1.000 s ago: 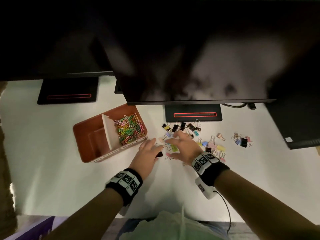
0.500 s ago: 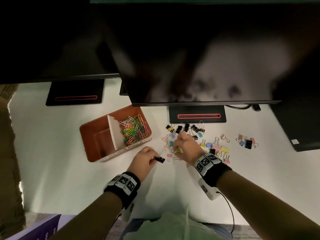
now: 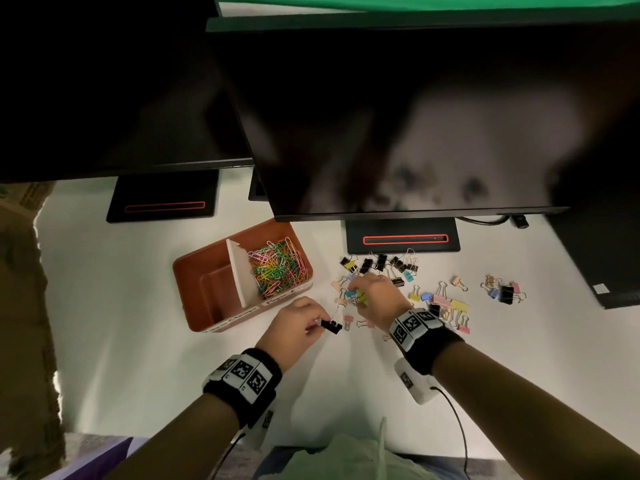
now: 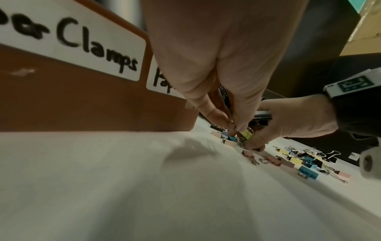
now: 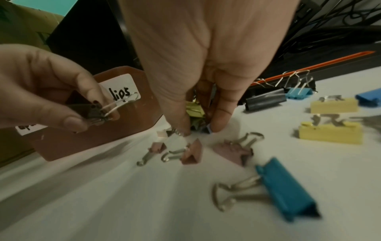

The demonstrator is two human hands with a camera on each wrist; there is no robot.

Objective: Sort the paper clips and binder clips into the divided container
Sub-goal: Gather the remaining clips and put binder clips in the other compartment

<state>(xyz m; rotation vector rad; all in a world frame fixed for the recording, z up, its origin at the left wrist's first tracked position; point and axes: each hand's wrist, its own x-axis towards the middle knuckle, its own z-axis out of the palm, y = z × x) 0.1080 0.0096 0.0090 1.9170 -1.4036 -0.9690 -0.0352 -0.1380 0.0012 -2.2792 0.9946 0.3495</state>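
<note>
The left hand (image 3: 298, 322) pinches a black metal binder clip (image 3: 331, 326) by its wire handles, and the right hand (image 3: 379, 299) closes around a bunch of small coloured binder clips (image 3: 356, 296), so one may slip out and fall among the coloured paper clips (image 3: 277, 268) in the brown divided plastic container (image 3: 204, 271).

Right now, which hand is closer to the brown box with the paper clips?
Left. The left hand, pinching a black binder clip, sits just off the box's near corner. The right hand is farther right, over the loose clips.
</note>
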